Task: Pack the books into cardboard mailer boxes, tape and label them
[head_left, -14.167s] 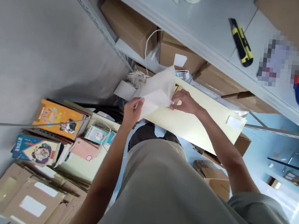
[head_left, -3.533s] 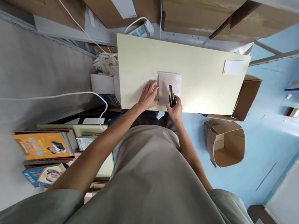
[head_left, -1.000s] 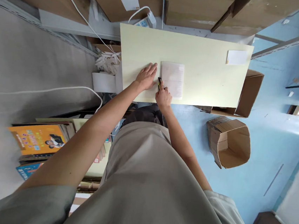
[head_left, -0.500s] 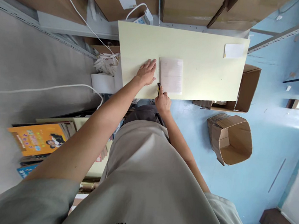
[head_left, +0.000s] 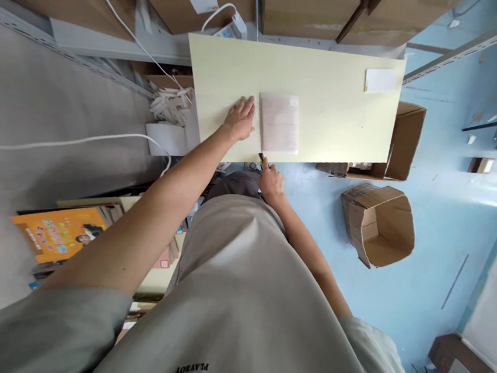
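A large pale yellow board (head_left: pixel 334 113) lies flat on the work surface. On its middle rests a whitish rectangular packet (head_left: pixel 280 123) that looks wrapped in clear film. My left hand (head_left: pixel 240 119) presses flat on the board just left of the packet, fingers stretched out. At the board's near edge my right hand (head_left: pixel 272 182) is closed around a black and yellow utility knife (head_left: pixel 261 159). The knife's tip points at the board, close to the packet's lower left corner. How far its blade is out is too small to tell.
A small white card (head_left: pixel 380 81) lies at the board's far right. Behind the board are cardboard boxes (head_left: pixel 309 10) and a white power strip (head_left: pixel 233 29). An open carton (head_left: pixel 387 229) stands on the blue floor to the right. Left, a white cable (head_left: pixel 81 138) hangs near an orange printed sheet (head_left: pixel 59 233).
My right hand with the utility knife has moved toward my body, from beside the packet's lower part to the board's near edge. My left hand stays flat on the board.
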`<state>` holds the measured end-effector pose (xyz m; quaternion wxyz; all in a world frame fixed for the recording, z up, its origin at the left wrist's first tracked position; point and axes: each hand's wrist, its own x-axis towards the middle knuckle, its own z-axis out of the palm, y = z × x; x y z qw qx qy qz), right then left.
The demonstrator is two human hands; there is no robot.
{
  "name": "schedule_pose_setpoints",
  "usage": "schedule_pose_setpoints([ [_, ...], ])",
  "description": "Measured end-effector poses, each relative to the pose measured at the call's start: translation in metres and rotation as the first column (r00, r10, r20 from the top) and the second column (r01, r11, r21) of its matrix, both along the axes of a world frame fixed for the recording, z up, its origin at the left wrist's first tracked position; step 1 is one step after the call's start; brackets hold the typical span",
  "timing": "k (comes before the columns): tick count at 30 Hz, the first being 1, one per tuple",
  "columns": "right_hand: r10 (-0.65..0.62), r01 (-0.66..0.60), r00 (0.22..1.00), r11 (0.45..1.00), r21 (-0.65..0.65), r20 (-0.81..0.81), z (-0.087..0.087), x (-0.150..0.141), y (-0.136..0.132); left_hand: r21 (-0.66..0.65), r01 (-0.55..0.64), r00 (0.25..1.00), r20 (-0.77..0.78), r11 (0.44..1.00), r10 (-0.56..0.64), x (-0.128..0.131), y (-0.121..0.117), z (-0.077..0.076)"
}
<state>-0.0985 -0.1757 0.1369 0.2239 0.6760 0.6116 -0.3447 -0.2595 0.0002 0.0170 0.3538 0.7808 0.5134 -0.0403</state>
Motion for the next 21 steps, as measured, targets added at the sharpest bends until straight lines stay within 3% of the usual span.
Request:
schedule_pose_setpoints([
  [3, 0.011, -0.011, 1.000, 0.999, -0.051, -0.006, 0.012, 0.004, -0.001, -0.044, -0.014, 1.000, -0.018, 0.999, 0.013, 0.002, -0.002, 0.003],
  [7, 0.032, -0.037, 0.998, 0.996, -0.083, -0.060, 0.035, 0.012, 0.003, 0.003, -0.039, 0.996, 0.077, 0.999, 0.039, 0.001, -0.008, 0.003],
  [12, -0.045, 0.060, 0.991, 0.990, 0.128, -0.123, 0.073, 0.025, 0.039, 0.082, -0.049, 0.998, -0.032, 0.995, 0.051, 0.002, -0.013, 0.025],
  [15, -0.033, 0.125, 0.965, 0.929, 0.347, -0.260, 0.095, 0.033, 0.091, 0.002, -0.055, 0.996, -0.066, 0.999, 0.055, 0.005, -0.004, 0.046],
  [17, -0.002, 0.200, 0.929, 0.843, 0.500, -0.369, 0.113, 0.036, 0.140, 0.010, -0.077, 0.997, 0.002, 0.997, 0.077, 0.006, 0.013, 0.063],
  [19, 0.038, 0.282, 0.894, 0.726, 0.627, -0.446, 0.136, 0.035, 0.196, 0.149, -0.117, 0.985, 0.144, 0.982, 0.095, 0.006, 0.037, 0.088],
  [21, 0.082, 0.316, 0.886, 0.615, 0.722, -0.457, 0.164, 0.031, 0.253, 0.357, -0.182, 0.951, 0.302, 0.916, 0.071, 0.005, 0.068, 0.123],
])
